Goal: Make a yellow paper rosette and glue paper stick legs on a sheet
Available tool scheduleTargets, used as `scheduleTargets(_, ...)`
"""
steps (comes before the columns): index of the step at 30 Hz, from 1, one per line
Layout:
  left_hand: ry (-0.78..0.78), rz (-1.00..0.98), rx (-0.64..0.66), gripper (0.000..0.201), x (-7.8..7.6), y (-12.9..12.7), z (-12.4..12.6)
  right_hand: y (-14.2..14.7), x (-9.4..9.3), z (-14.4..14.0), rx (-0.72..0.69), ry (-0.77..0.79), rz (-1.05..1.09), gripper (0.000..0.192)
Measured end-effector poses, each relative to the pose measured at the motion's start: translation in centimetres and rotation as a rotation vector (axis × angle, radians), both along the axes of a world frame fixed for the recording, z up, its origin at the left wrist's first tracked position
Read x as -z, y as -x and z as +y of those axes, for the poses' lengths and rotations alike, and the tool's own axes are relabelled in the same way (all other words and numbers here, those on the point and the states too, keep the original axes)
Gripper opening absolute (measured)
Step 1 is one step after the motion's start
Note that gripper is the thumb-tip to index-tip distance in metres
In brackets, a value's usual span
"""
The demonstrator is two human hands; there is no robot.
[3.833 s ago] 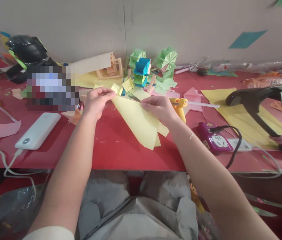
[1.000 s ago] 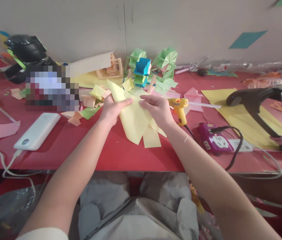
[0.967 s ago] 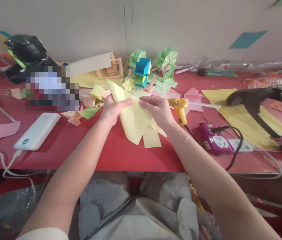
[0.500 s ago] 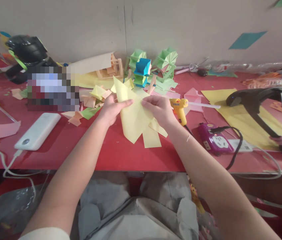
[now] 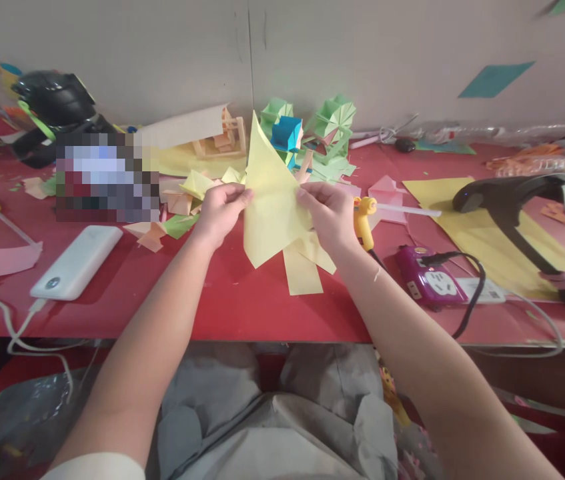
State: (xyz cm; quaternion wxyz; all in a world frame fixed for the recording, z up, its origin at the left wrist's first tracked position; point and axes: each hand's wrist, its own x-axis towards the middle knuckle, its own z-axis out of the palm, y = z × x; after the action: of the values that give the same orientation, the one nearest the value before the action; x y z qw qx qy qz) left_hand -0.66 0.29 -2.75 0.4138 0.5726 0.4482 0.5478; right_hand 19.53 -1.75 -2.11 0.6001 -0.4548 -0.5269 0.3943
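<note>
A sheet of pale yellow paper [image 5: 275, 213], folded to a point at the top, is held up between both hands. My left hand [image 5: 222, 208] pinches its left edge between thumb and fingers. On the opposite edge, my right hand [image 5: 329, 212] pinches the paper with thumb and fingertips. Smaller yellow paper pieces [image 5: 303, 273] lie on the red table beneath the sheet. Just right of my right hand rests a yellow glue gun [image 5: 363, 220] with a clear glue stick in it. Folded paper scraps [image 5: 177, 201] are near my left hand.
Green folded-paper shapes [image 5: 335, 119] and a blue one [image 5: 287, 133] stand behind the sheet. A white power bank [image 5: 76, 263] with a cable lies left. At right are a purple power strip [image 5: 432, 277], yellow paper [image 5: 492, 233] and a black headband-like frame [image 5: 517, 220].
The yellow paper has turned and risen, its pointed tip now higher and further right. My left hand has moved slightly left along the edge; my right hand has shifted slightly right.
</note>
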Motion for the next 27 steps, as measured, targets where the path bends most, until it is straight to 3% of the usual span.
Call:
scheduleTargets(4, -0.031, 0.027, -0.027, 0.027, 0.0, 0.5, 0.3, -0.1, -0.1, -0.1, 0.006, -0.016, -0.022, 0.016)
scheduleTargets(8, -0.011, -0.009, 0.035, 0.024, -0.5, 0.7, 0.1, -0.2, -0.3, -0.2, -0.027, 0.004, -0.030, 0.013)
scheduleTargets(14, -0.008, -0.045, -0.099, 0.022, -0.5, 0.4, 0.2, -0.1, -0.1, 0.0, -0.054, 0.010, -0.011, 0.016)
scheduleTargets(18, 0.042, -0.110, 0.006, 0.015, -0.9, 0.2, 0.0, -0.3, 0.0, 0.0, -0.076, 0.018, -0.023, 0.019)
scheduleTargets(27, 0.022, -0.109, -0.068, 0.031, -0.2, 0.3, 0.4, -0.2, 0.4, 0.4, -0.105, 0.023, -0.039, 0.021)
